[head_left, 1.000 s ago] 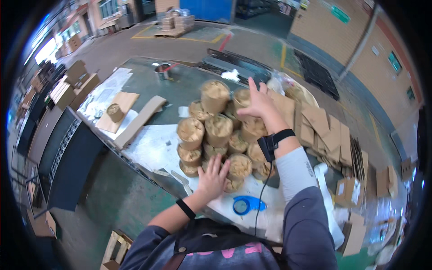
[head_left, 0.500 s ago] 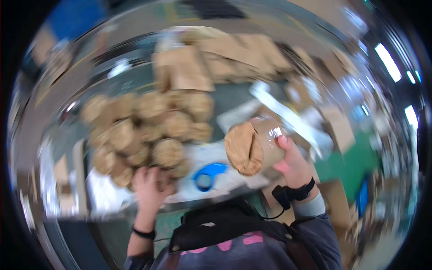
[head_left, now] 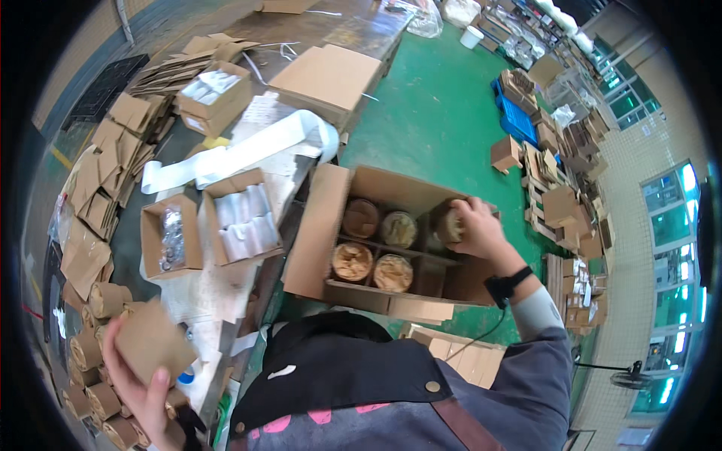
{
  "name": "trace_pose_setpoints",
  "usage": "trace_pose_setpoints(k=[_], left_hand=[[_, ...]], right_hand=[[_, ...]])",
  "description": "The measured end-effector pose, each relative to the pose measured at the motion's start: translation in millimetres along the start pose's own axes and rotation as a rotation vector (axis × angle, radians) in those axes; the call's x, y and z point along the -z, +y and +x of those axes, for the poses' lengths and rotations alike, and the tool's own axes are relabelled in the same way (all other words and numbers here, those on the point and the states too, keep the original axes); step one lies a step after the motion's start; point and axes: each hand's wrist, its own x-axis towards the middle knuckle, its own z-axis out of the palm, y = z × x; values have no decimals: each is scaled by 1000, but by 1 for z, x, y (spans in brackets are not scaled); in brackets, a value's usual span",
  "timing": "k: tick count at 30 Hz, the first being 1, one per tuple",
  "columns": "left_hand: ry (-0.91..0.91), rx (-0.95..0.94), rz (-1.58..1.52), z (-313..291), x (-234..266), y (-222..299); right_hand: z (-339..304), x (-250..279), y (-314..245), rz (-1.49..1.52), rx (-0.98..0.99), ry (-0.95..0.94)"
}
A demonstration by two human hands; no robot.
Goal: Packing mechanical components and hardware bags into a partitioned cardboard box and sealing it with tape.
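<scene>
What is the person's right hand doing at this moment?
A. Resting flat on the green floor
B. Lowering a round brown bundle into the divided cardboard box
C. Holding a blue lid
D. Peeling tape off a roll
B: the right hand grips a round brown bundle over a compartment of the divided cardboard box.
</scene>
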Motion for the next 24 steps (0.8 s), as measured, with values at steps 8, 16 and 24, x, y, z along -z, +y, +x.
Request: trace_pose_setpoints(k=[8,16,24], left_hand=[[-1300,-283,79,58,-371,31],[-1653,-190,743,-24,-521,-19],[-1844,-290,414,61,-436,25]], right_hand=[[-26,45,52,572,95,177],[-152,15,91,1192,-403,289],[-110,12,64,1097,-235,236]])
